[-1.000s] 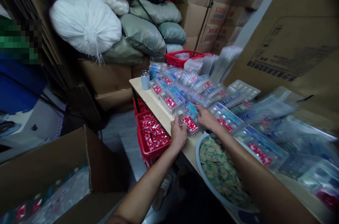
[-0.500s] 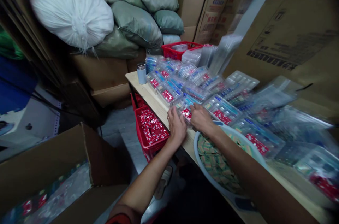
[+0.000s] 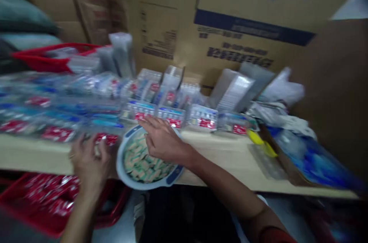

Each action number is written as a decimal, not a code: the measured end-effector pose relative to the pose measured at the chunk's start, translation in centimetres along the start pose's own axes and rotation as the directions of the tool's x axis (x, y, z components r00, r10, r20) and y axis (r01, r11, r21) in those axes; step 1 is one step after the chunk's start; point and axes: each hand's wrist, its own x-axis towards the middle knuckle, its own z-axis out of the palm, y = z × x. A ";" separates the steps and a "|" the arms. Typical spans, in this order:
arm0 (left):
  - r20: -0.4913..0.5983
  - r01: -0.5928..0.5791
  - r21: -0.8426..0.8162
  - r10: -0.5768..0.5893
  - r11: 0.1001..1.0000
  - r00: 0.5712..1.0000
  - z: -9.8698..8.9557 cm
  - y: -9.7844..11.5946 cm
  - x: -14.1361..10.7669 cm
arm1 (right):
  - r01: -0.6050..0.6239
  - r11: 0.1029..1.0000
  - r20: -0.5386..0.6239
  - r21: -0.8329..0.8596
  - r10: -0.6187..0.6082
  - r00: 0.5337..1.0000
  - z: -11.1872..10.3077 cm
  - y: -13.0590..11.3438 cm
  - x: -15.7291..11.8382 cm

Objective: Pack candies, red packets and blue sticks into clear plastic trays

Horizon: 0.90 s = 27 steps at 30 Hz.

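Note:
At the front edge of the table, my left hand is curled at a clear plastic case holding blue pens or sticks and a red printed packet; blur hides the exact grip. My right hand stretches over a pale blue basin, with fingers extended towards a filled clear case behind it. Nothing shows in those fingers. Many small pale green and beige pieces fill the basin.
Rows of filled cases line the wooden table. Stacked clear trays lean against a large carton. A yellow-handled tool lies at right. Below left, a red basket holds red packets.
The view has swung right. My right hand has left the case by my left hand and moved over the basin. My left hand stays near the case with the red packet.

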 end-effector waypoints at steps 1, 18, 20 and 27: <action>0.007 -0.009 -0.016 0.009 1.000 1.000 -0.3 1.4 0.0 | -0.067 0.998 -0.038 -0.010 0.066 0.997 -1.2 1.3 -2.3; 0.338 -0.629 -0.247 0.674 0.737 0.656 2.7 15.9 -9.1 | -0.854 0.106 -0.134 -0.510 0.971 0.200 -9.0 18.4 -33.6; 0.345 -0.615 -0.255 0.664 0.747 0.664 2.4 15.7 -8.8 | -0.862 0.123 -0.139 -0.491 0.966 0.217 -8.4 18.4 -34.0; 0.436 -0.203 -0.543 0.480 0.815 0.761 1.6 21.8 -10.2 | -0.867 0.204 -0.102 -0.454 0.955 0.278 -8.6 18.1 -33.7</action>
